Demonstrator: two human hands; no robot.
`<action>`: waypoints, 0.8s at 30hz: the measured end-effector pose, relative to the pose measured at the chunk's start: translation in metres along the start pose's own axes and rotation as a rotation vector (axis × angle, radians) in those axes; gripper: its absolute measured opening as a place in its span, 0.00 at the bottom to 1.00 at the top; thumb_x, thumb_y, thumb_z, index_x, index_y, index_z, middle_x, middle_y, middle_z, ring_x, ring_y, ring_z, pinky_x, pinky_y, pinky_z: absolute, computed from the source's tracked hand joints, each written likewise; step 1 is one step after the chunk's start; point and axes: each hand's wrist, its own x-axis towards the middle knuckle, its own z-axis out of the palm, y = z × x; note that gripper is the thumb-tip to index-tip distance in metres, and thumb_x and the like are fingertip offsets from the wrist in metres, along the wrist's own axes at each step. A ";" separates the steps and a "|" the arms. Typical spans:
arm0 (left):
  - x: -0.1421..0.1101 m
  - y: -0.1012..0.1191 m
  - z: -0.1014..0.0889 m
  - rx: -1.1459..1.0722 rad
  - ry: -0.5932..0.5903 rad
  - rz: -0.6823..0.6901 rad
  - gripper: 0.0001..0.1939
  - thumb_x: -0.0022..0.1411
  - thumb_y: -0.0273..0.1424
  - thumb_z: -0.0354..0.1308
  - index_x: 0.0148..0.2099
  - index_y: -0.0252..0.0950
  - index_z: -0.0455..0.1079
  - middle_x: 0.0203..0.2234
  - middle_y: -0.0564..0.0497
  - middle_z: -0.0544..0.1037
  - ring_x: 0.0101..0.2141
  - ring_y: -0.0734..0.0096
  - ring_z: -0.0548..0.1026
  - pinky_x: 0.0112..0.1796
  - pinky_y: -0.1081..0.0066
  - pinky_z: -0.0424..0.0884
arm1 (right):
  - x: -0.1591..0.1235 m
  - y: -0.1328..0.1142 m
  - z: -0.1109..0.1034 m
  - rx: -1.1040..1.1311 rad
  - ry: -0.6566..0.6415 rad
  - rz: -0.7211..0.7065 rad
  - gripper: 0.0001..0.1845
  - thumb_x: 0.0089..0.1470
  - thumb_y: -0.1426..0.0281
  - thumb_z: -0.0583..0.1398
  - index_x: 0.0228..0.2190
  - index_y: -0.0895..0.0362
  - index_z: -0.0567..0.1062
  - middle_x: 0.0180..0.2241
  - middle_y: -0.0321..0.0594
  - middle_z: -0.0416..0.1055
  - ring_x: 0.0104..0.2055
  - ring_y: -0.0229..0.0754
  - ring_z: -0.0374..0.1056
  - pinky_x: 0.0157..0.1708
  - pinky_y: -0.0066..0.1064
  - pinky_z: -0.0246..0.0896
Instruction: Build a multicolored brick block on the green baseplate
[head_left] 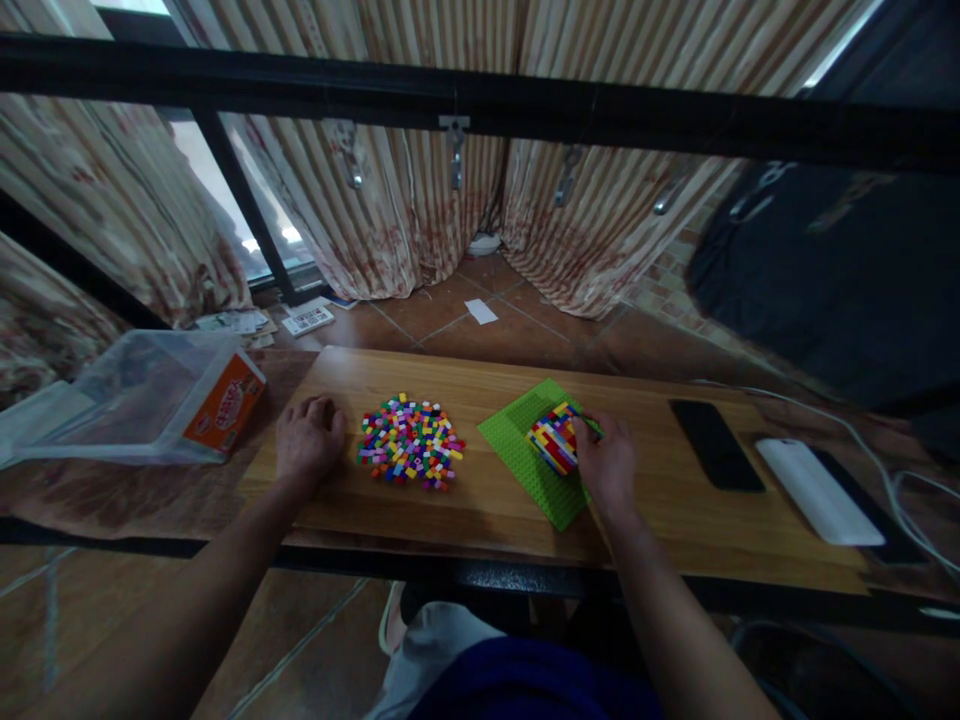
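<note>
The left forearm reaches in from the lower left, and the left hand (309,437) rests on the left part of the wooden board (465,525), back upward, with its fingers loosely bent toward the far edge. It sits just beside the pile of small coloured bricks (411,443); its palm side is hidden, so I cannot tell whether the fingers close on anything. The right forearm comes up from the lower right and slants leftward to the right hand (609,460), which is over the right corner of the green baseplate (525,440). Its fingers bend inward and down, their tips at the right side of the multicoloured brick block (553,438). Thumb and fingertips look close together there, but whether they pinch a brick or only press on the block, I cannot tell. The block stands on the baseplate, which lies turned cornerwise on the board, to the right of the pile and apart from it. Farther right lie a black phone (716,445) and a white rectangular object (819,492)
</note>
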 end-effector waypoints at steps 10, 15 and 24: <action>-0.001 -0.003 0.003 0.024 0.013 0.026 0.21 0.63 0.38 0.49 0.52 0.33 0.73 0.52 0.36 0.76 0.53 0.46 0.71 0.56 0.51 0.65 | -0.004 -0.004 0.008 0.170 -0.030 0.151 0.30 0.57 0.51 0.53 0.44 0.62 0.79 0.39 0.54 0.78 0.35 0.49 0.71 0.39 0.41 0.65; -0.001 0.000 0.000 0.017 0.009 0.027 0.22 0.63 0.38 0.49 0.52 0.31 0.73 0.51 0.35 0.76 0.52 0.45 0.72 0.56 0.50 0.65 | -0.001 -0.004 0.004 0.138 -0.076 0.143 0.30 0.58 0.51 0.52 0.45 0.62 0.79 0.39 0.55 0.78 0.36 0.50 0.71 0.40 0.43 0.65; -0.004 0.002 0.002 -0.007 0.028 0.018 0.19 0.64 0.37 0.50 0.50 0.32 0.73 0.51 0.36 0.76 0.53 0.46 0.71 0.57 0.51 0.65 | -0.030 -0.048 -0.006 0.178 0.017 -0.241 0.18 0.64 0.60 0.54 0.41 0.57 0.79 0.41 0.49 0.77 0.46 0.49 0.70 0.51 0.45 0.63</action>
